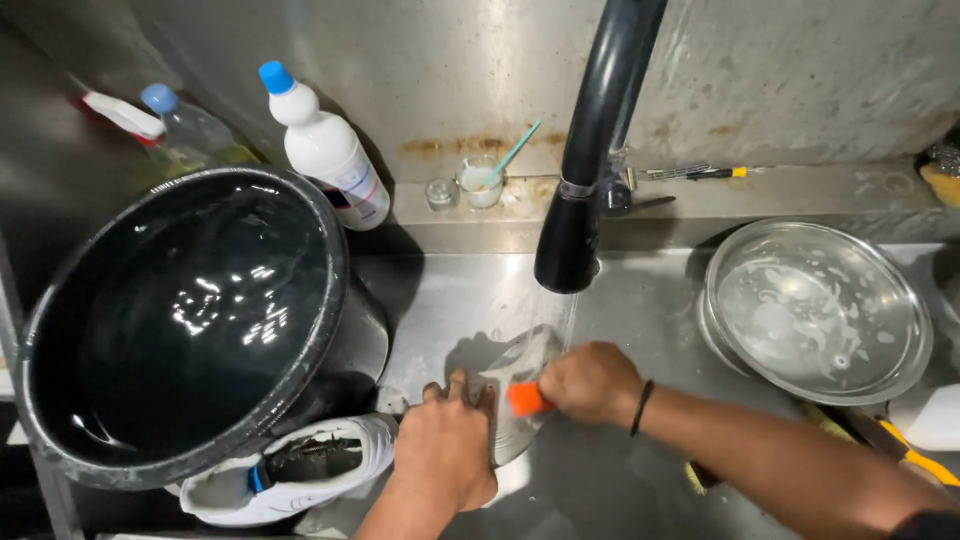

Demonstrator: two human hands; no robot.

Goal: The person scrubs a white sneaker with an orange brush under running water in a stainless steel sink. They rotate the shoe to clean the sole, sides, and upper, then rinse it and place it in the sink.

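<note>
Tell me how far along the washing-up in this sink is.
Done, apparently: the steel bowl sits aside, wet and soapy. In hand: left hand steadies a clear container under the running tap; right hand works it with an orange tool. Left: the white shoe, untouched.

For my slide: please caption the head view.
Two hands scrub a clear glass lid with an orange brush under the black faucet.

Glossy black plastic bucket (190,320) (wet), dull stained steel sink (640,300).

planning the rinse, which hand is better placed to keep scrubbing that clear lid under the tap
Right hand: it grips the orange scrubber against the clear lid below the faucet. Left hand steadies the lid.
</note>
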